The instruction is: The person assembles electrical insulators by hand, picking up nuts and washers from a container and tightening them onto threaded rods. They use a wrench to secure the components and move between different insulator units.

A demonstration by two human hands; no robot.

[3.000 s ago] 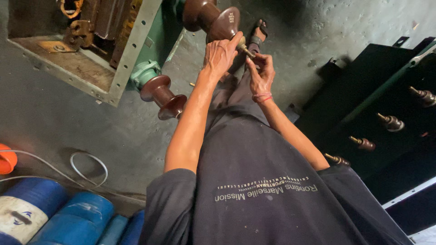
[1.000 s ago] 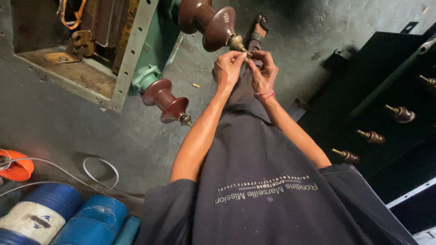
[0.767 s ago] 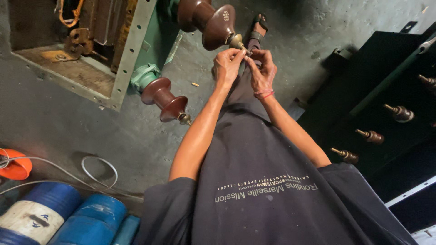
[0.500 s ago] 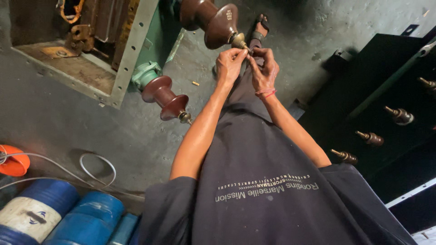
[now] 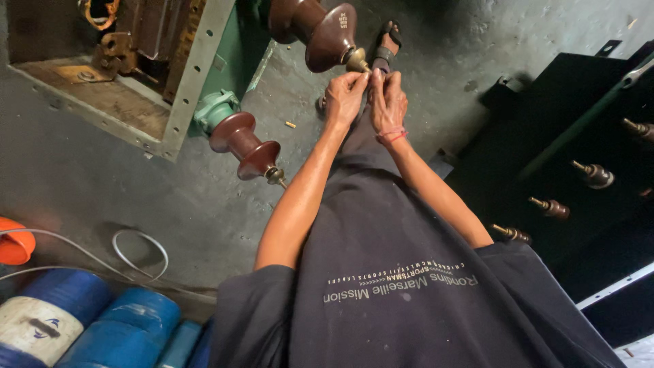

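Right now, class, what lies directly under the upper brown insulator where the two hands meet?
Under the upper brown insulator lies grey concrete floor and a sandalled foot. The left hand and right hand pinch at its brass tip, hiding whatever small part they hold.

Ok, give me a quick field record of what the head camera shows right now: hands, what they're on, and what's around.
left hand: fingertips pinched at the brass end of the upper brown ribbed ceramic insulator
right hand: raised beside the left, fingers at the same brass end; red thread at the wrist
lower brown ribbed insulator: untouched, on a green fitting
green metal housing: open, upper left
blue drums: bottom left
black tank with small studs: right
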